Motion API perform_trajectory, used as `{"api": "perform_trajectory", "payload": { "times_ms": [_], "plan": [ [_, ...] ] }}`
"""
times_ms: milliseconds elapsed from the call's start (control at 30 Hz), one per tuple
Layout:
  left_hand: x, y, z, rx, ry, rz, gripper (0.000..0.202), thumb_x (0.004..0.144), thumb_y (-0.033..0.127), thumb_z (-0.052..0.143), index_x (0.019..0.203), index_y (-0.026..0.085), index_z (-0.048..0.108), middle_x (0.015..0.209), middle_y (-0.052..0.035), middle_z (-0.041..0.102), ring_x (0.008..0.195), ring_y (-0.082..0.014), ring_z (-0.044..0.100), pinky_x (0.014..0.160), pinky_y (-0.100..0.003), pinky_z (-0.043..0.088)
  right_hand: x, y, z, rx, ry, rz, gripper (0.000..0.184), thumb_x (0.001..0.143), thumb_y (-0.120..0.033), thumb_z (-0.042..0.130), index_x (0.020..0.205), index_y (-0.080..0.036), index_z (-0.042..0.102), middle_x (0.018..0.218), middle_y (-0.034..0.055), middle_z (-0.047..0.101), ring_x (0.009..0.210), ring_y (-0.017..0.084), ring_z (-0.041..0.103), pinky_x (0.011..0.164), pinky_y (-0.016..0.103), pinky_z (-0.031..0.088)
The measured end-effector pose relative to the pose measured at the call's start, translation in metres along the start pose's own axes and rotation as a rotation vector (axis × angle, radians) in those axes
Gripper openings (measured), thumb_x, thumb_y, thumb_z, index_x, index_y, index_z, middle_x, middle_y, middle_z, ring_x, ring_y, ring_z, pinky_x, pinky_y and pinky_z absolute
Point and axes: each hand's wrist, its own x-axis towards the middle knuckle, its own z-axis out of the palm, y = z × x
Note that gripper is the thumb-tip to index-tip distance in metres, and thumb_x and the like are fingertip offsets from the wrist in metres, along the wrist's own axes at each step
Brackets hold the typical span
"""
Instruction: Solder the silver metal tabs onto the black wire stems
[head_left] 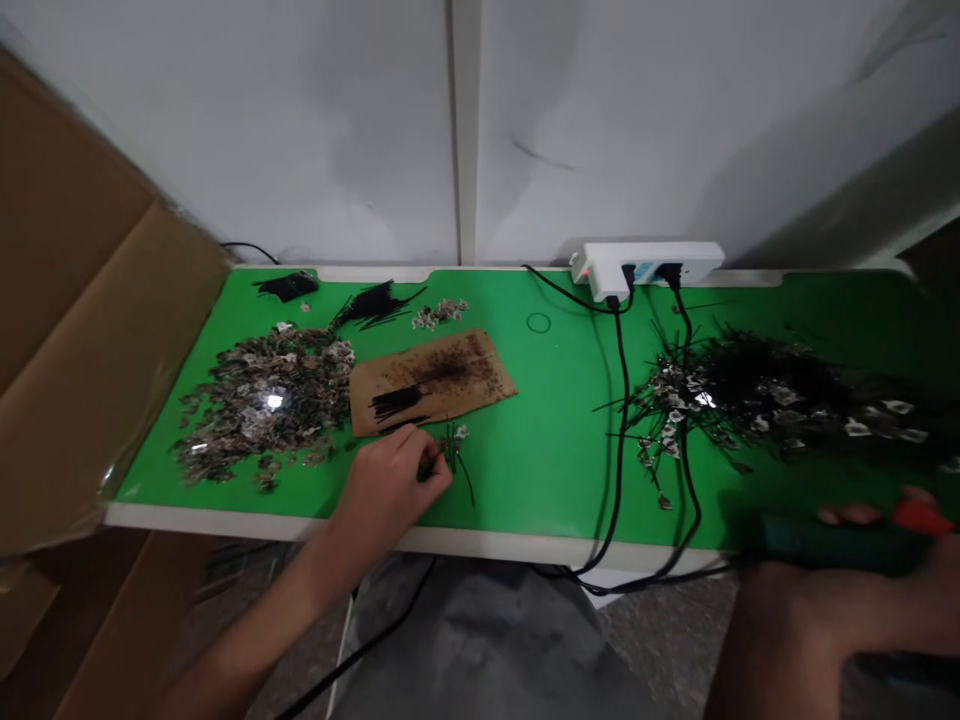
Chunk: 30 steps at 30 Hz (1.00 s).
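Note:
My left hand (394,480) rests on the green table mat (547,450) near its front edge, fingers pinched on a small piece with thin black stems and a shiny bit (454,447). Just behind that hand lies a brown cardboard sheet (431,380) with dark scorch marks and a bundle of black sticks on it. My right hand (847,590) is low at the right, wrapped round a dark green tool with a red trigger (840,540), held off the table's front edge. The tool's tip is blurred.
A heap of small shiny pieces (262,405) covers the mat's left side. A tangle of finished black-stemmed pieces (750,395) lies at the right. A white power strip (649,265) sits at the back with black cables (619,420) running forward. Cardboard box flaps (90,350) stand at left.

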Motion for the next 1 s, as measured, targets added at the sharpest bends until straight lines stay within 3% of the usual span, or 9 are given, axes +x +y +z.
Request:
{"api": "perform_trajectory", "payload": {
  "times_ms": [100, 233, 367, 567, 800, 1000],
  "plan": [
    [0.003, 0.005, 0.005, -0.007, -0.028, -0.029, 0.015, 0.089, 0.016, 0.052, 0.075, 0.019, 0.058, 0.071, 0.0007, 0.064, 0.063, -0.0144, 0.062, 0.060, -0.026, 0.042, -0.002, -0.002, -0.002, 0.141, 0.031, -0.068, 0.028, 0.042, -0.033, 0.056, 0.065, -0.028, 0.040, 0.075, 0.0011, 0.058, 0.060, 0.014, 0.043, 0.039, 0.020, 0.034],
    [0.001, 0.010, 0.000, 0.006, -0.051, -0.037, 0.015, 0.096, 0.027, 0.052, 0.087, 0.017, 0.060, 0.079, -0.0026, 0.065, 0.071, -0.0189, 0.066, 0.064, -0.030, 0.047, -0.001, -0.001, -0.006, 0.173, 0.032, -0.077, 0.026, 0.044, -0.030, 0.057, 0.065, -0.029, 0.043, 0.074, -0.0002, 0.063, 0.058, 0.015, 0.045, 0.036, 0.021, 0.034],
    [-0.005, 0.012, 0.004, 0.118, -0.050, -0.011, 0.033, 0.094, 0.048, 0.062, 0.097, 0.015, 0.058, 0.086, -0.0067, 0.064, 0.078, -0.0249, 0.068, 0.065, -0.033, 0.050, 0.002, 0.003, -0.008, 0.158, 0.029, -0.077, 0.029, 0.045, -0.031, 0.057, 0.068, -0.029, 0.039, 0.075, -0.0010, 0.064, 0.059, 0.015, 0.046, 0.037, 0.022, 0.037],
    [-0.010, 0.011, 0.002, 0.112, -0.091, 0.007, 0.026, 0.091, 0.036, 0.068, 0.101, 0.015, 0.057, 0.089, -0.0062, 0.064, 0.082, -0.0256, 0.068, 0.067, -0.034, 0.052, 0.004, 0.006, -0.009, 0.191, 0.074, -0.063, 0.036, 0.042, -0.030, 0.056, 0.073, -0.028, 0.038, 0.074, -0.0015, 0.067, 0.060, 0.014, 0.047, 0.042, 0.021, 0.038],
    [-0.018, 0.012, -0.006, 0.103, -0.121, -0.014, 0.008, 0.096, 0.025, 0.060, 0.092, 0.018, 0.060, 0.084, -0.0036, 0.065, 0.076, -0.0232, 0.067, 0.063, -0.034, 0.049, 0.004, 0.006, -0.009, 0.194, 0.034, -0.102, 0.032, 0.045, -0.027, 0.058, 0.067, -0.028, 0.035, 0.075, -0.0019, 0.064, 0.062, 0.016, 0.050, 0.038, 0.021, 0.034],
    [-0.016, 0.011, -0.003, 0.065, -0.114, -0.012, 0.016, 0.100, 0.020, 0.051, 0.089, 0.018, 0.062, 0.081, -0.0030, 0.066, 0.071, -0.0205, 0.066, 0.062, -0.032, 0.047, 0.006, 0.007, -0.007, 0.193, 0.019, -0.116, 0.034, 0.044, -0.027, 0.057, 0.065, -0.028, 0.031, 0.074, -0.0027, 0.063, 0.063, 0.016, 0.052, 0.036, 0.021, 0.034]
  ]
}}
